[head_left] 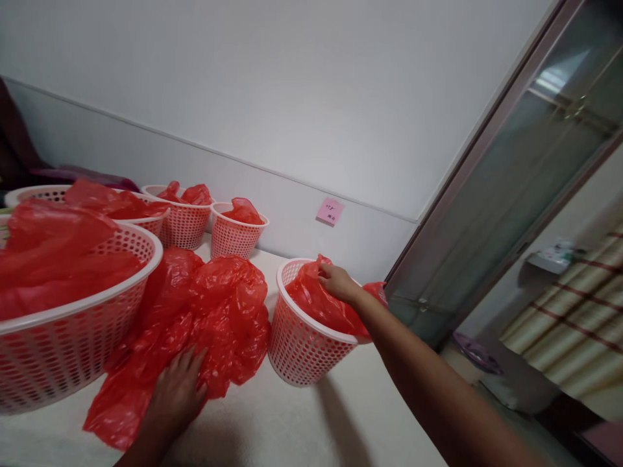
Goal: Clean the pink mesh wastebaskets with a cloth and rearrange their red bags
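Note:
On the right, a pink perforated plastic basket (302, 350) stands on the white table. Inside it is a thin red plastic bag (316, 295), part of which hangs over the basket's right rim. My right hand (338, 283) reaches over the rim and pinches an upper edge of this bag between thumb and fingers. To the left lies a crumpled heap of red plastic bags (228, 311). My left hand (180, 389) rests on the heap's near side, fingers stretched out over the plastic.
A large pink basket (97, 331) with a red bag in it fills the left side. Behind it are smaller baskets (236, 237) with red bags. A pink sticky note (329, 211) is on the wall. A glass-panelled door (496, 168) and a checked curtain (579, 318) are at right.

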`<state>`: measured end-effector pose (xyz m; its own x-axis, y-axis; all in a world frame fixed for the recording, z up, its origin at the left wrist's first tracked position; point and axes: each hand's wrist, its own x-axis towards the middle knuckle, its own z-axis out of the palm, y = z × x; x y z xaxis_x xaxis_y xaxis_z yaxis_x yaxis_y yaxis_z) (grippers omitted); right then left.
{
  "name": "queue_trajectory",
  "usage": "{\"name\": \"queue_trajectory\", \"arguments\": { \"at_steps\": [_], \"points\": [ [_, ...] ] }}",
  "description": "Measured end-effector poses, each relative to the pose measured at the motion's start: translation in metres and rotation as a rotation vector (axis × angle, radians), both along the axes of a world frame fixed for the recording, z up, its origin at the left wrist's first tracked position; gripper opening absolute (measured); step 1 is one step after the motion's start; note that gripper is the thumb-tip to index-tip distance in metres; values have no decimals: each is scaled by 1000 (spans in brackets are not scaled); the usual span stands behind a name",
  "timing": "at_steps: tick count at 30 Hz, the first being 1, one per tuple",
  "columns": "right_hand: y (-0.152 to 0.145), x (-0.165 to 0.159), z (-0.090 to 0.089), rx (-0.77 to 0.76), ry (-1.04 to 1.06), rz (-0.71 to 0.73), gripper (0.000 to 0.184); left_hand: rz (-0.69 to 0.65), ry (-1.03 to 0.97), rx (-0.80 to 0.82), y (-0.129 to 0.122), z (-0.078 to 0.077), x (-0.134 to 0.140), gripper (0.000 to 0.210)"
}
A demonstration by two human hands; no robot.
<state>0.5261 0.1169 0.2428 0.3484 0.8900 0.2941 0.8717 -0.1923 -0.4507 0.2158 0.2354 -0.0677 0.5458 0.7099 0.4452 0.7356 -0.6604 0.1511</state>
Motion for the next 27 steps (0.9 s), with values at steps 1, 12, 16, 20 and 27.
{"name": "queue_trajectory", "arguments": {
  "at_steps": [1,12,16,20,27],
  "points": [
    [-5,-1,4,1,-9,-10,18,1,-2,5,0,0,0,56],
    [-108,-65,-49,-147,-379,-6,29,-28,-28,5,4,-6,-1,53],
    [-106,-56,-62,-134,-520,-28,16,-26,-46,-13,0,-2,-2,51],
    [-100,-50,-65,-83,-529,-41,10,-17,-51,-5,-3,-3,-3,50],
    [-97,-42,-61,-76,-412,-25,15,-40,-49,6,-15,-7,-9,47]
  ]
}}
